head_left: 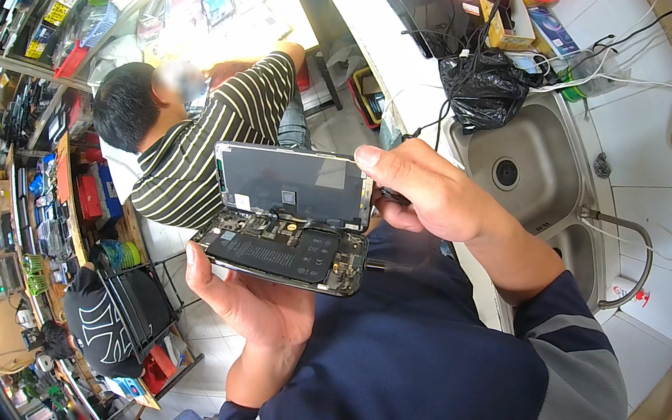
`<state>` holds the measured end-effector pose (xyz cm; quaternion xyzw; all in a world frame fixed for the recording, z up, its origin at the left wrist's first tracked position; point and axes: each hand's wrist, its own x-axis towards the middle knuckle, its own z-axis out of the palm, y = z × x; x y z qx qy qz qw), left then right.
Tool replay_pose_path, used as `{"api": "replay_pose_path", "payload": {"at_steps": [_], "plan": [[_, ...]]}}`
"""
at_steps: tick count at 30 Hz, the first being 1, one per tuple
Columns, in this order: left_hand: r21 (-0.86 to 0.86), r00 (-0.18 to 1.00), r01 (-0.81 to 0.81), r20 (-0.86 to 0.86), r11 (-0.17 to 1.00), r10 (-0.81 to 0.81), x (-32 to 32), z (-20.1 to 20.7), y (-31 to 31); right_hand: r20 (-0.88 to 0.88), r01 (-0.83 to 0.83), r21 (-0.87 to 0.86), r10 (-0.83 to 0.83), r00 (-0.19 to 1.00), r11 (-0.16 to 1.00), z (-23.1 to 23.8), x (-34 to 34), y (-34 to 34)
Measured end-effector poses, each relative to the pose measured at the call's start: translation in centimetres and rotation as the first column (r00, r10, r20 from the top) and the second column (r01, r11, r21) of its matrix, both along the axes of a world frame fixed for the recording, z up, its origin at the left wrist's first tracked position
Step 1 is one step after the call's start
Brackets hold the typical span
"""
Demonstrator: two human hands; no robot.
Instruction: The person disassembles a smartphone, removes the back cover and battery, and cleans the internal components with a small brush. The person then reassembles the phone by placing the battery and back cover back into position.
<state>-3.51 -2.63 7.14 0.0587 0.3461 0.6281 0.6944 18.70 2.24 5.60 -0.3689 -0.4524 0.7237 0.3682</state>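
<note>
An opened smartphone sits in front of my chest, its screen half raised like a lid. My left hand [260, 303] supports the phone body [277, 249] from below, thumb at the left corner. A black battery [290, 253] and small circuit parts show inside the body. At the right end of the raised screen [291, 185], my right hand [435, 195] pinches the edge between thumb and fingers. The screen's dark back faces me, its lower edge along the body. Something dark shows beneath my right fingers; I cannot make out what it is.
A steel sink [527, 166] with a curved tap [639, 267] lies to my right. Beside it are a black plastic bag [483, 88] and loose cables. A person in a striped shirt [217, 130] sits close ahead on the left. A black chair [132, 301] stands at the left.
</note>
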Motion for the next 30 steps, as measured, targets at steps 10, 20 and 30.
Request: {"api": "replay_pose_path", "payload": {"at_steps": [10,20,30], "plan": [[0.13,0.999,0.009,0.045,0.991,-0.015,-0.2,-1.4,0.3,0.07,0.01,0.052,-0.014,0.997,0.999,0.6,0.4,-0.4],[0.132,0.999,-0.002,0.034,0.991,-0.002,-0.5,-1.5,0.0,0.034,0.005,0.05,-0.006,0.999,0.999,1.2,0.5,-0.6],[0.011,0.999,-0.028,-0.021,1.0,0.028,0.2,-1.1,0.3,0.068,0.025,0.027,-0.027,0.997,0.999,1.0,0.4,-0.8]]}}
